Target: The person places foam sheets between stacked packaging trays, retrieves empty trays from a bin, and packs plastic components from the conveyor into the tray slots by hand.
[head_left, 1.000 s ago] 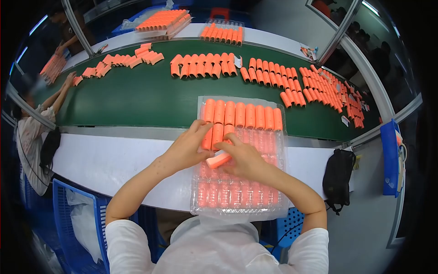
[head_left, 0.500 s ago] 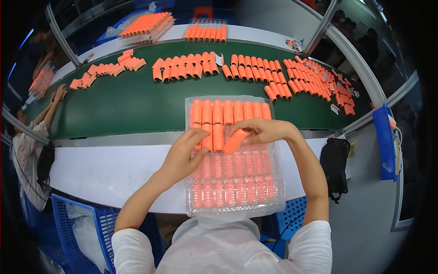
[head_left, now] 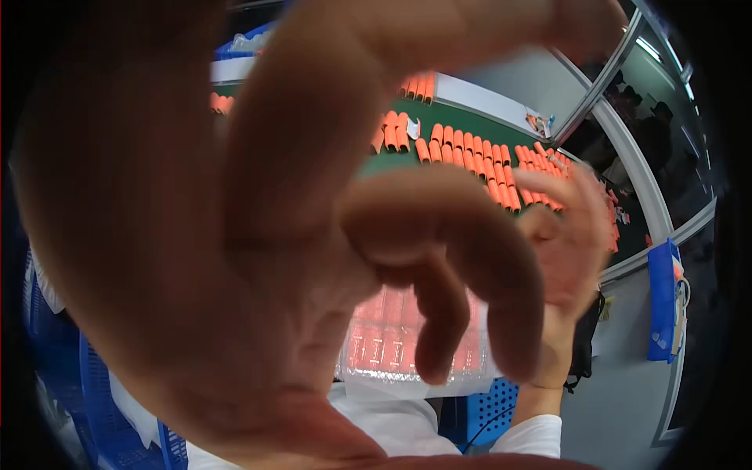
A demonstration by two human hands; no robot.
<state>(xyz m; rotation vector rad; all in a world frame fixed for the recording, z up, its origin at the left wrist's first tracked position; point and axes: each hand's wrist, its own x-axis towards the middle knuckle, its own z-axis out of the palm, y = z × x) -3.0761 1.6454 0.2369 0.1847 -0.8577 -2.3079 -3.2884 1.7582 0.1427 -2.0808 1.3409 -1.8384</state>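
Note:
My left hand (head_left: 282, 235) is raised very close to the camera and fills much of the view; its fingers are bent and spread apart with nothing between them. Behind it and to the right, my right hand (head_left: 568, 243) is lifted, blurred, its fingers apart and no object seen in it. Under the left hand's fingers shows the lower part of a clear plastic tray (head_left: 384, 345) with orange-pink pieces in its compartments. The upper part of the tray is hidden by my left hand.
Rows of orange curved pieces (head_left: 470, 153) lie on the green surface (head_left: 384, 162) beyond. A blue bin (head_left: 663, 301) hangs at the right, by the metal frame. A blue perforated stool (head_left: 489, 411) and a blue basket (head_left: 98, 392) are below. A black bag (head_left: 581, 356) is partly hidden.
Both hands have left the tray. The left has come up right in front of the camera, and the right has risen to the right, without the orange piece it held.

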